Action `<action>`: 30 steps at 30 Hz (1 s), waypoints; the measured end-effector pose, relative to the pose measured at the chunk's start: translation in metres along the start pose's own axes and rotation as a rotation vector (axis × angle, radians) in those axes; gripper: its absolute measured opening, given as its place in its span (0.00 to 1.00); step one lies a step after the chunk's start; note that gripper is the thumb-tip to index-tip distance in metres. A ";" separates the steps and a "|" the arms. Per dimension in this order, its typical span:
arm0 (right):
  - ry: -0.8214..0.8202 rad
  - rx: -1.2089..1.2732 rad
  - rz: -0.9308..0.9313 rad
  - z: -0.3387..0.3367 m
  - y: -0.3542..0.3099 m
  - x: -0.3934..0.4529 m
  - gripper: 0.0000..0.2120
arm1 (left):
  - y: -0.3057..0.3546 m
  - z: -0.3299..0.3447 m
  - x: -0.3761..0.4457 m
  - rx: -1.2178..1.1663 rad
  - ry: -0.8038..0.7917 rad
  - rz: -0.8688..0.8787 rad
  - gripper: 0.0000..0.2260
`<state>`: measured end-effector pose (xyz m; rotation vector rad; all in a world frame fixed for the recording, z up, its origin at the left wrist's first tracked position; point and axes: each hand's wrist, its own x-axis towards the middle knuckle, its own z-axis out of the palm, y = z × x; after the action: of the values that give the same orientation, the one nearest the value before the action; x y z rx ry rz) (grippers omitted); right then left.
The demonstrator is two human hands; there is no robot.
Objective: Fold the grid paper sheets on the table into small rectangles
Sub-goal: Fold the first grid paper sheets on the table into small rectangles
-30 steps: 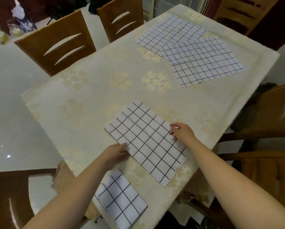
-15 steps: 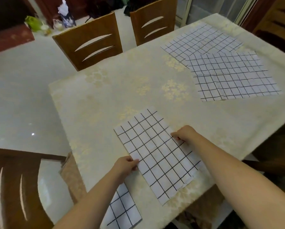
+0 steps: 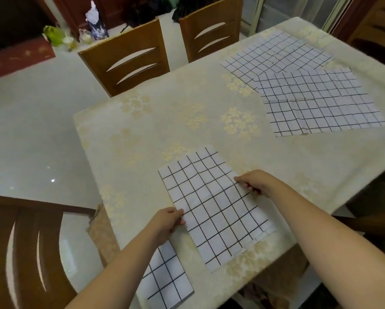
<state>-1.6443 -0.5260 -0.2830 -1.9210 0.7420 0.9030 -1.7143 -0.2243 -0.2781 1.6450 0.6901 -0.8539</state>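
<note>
Cream floral tabletop (image 3: 164,121), small folded rectangle (image 3: 164,277) at its near edge, left hand (image 3: 165,221) and right hand (image 3: 257,181) pinching opposite edges of half-folded grid sheet (image 3: 211,206), two flat grid sheets (image 3: 316,101) overlapping toward far right corner.

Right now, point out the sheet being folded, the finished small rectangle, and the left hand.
sheet being folded (image 3: 211,204): head view, middle of its top layer.
finished small rectangle (image 3: 167,279): head view, its centre.
left hand (image 3: 164,221): head view, back of hand.
</note>
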 end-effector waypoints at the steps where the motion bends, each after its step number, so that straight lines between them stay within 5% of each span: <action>1: 0.000 0.035 -0.004 -0.001 -0.001 -0.004 0.13 | 0.003 -0.002 0.000 -0.022 -0.008 0.007 0.12; 11: 0.110 0.439 -0.232 -0.018 -0.030 -0.070 0.07 | 0.080 -0.030 -0.003 -0.043 0.053 0.126 0.05; 20: 0.222 0.783 -0.422 -0.033 -0.046 -0.140 0.08 | 0.177 -0.039 -0.042 0.018 -0.028 0.580 0.11; 25: 0.294 0.876 -0.430 -0.013 -0.019 -0.164 0.07 | 0.163 -0.038 -0.050 0.011 -0.121 0.670 0.09; 30: 0.300 0.890 -0.235 0.042 0.039 -0.151 0.09 | 0.099 -0.040 -0.020 0.018 -0.243 0.500 0.11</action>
<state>-1.7718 -0.4841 -0.1926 -1.2938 0.8733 0.0737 -1.6395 -0.2075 -0.2014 1.5967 0.0906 -0.6756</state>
